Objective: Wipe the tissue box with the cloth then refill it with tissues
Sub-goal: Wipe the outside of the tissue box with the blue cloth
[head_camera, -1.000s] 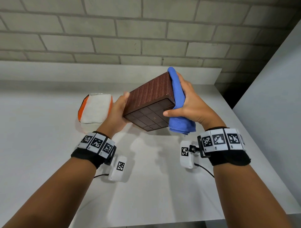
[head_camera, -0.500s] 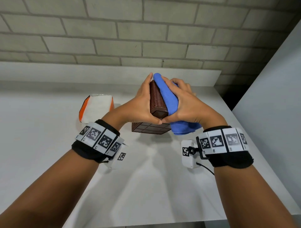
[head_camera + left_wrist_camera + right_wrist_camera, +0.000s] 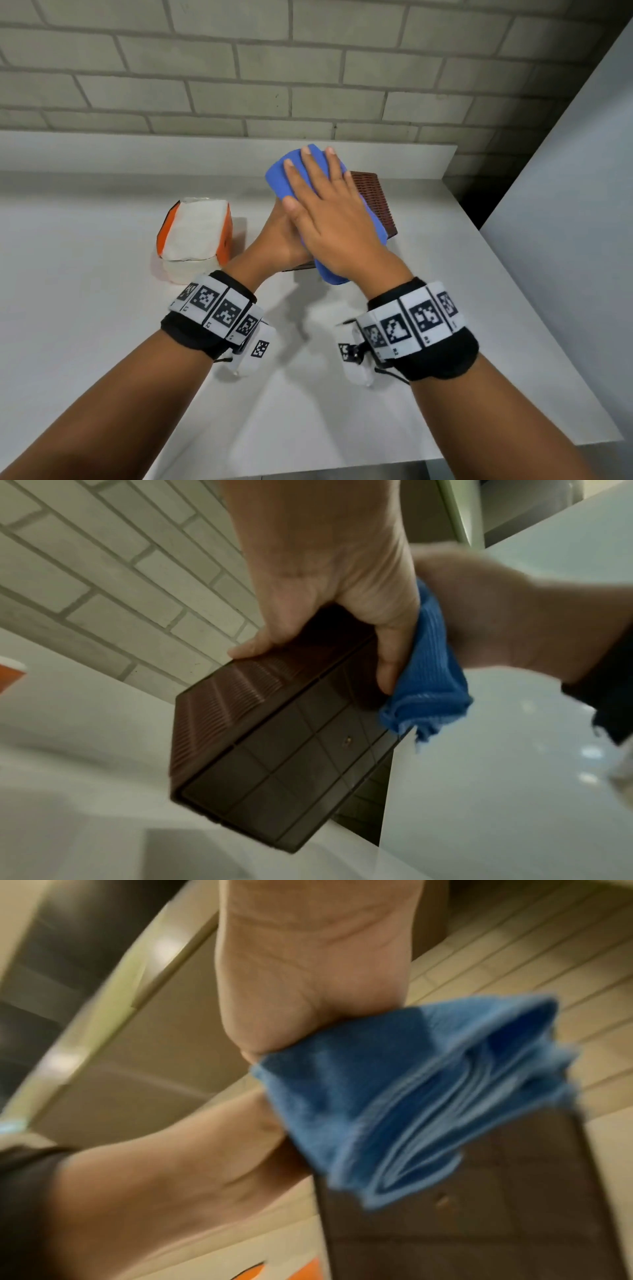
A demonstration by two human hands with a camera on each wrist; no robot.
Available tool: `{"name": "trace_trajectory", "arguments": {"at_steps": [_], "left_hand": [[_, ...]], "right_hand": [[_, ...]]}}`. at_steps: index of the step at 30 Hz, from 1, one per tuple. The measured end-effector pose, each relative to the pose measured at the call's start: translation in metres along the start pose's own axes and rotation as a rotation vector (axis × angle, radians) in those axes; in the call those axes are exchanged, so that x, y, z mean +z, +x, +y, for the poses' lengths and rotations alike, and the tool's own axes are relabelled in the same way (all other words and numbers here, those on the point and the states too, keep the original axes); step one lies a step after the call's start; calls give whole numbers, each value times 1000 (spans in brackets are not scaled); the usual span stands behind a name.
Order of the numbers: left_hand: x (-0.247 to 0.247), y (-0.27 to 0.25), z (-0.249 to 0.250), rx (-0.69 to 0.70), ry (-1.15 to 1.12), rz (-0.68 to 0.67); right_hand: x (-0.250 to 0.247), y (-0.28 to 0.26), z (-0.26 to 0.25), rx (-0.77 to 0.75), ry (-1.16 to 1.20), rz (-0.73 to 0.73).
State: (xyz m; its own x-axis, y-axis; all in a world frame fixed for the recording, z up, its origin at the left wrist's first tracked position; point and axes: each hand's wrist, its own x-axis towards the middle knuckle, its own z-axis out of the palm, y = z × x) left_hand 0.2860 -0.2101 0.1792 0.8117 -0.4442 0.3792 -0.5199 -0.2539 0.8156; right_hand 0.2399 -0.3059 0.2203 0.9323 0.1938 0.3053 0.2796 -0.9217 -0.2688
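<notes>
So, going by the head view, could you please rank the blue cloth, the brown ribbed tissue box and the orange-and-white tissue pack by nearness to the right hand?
1. Blue cloth, under the right hand.
2. Brown ribbed tissue box, beneath the cloth.
3. Orange-and-white tissue pack, left, apart.

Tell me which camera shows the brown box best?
The left wrist view: the box fills it, ribbed side and gridded base clear. In the head view a hand and cloth hide most of it; the right wrist view is blurred, showing one dark face.

My right hand (image 3: 329, 219) lies flat on the cloth (image 3: 284, 178), which covers the tissue box (image 3: 375, 202). My left hand (image 3: 277, 240) grips the box from nine o'clock. The tissue pack (image 3: 195, 233) sits on the counter (image 3: 85, 308), also at nine o'clock of the box.
</notes>
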Motion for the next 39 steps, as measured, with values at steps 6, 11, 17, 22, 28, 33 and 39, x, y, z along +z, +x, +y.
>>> {"name": "trace_trajectory", "arguments": {"at_steps": [6,11,17,22,28,33,39], "left_hand": [[-5,-3,-2,-22,8,120],[-12,-11,-11,2,49,110],[-18,-8,-11,7,-23,75],[-15,-3,-10,13,-21,57],[-17,-11,-12,-11,-101,52],[-12,-12,-14,6,-71,63],[-8,-8,-13,-10,-146,85]], "right_hand": [[2,6,25,130,185,10],[1,8,67,301,417,-34],[-6,-1,70,252,615,-2],[-6,5,51,46,246,-6],[1,2,77,216,525,-15],[4,2,64,266,407,-31],[2,3,35,77,202,-13]]}}
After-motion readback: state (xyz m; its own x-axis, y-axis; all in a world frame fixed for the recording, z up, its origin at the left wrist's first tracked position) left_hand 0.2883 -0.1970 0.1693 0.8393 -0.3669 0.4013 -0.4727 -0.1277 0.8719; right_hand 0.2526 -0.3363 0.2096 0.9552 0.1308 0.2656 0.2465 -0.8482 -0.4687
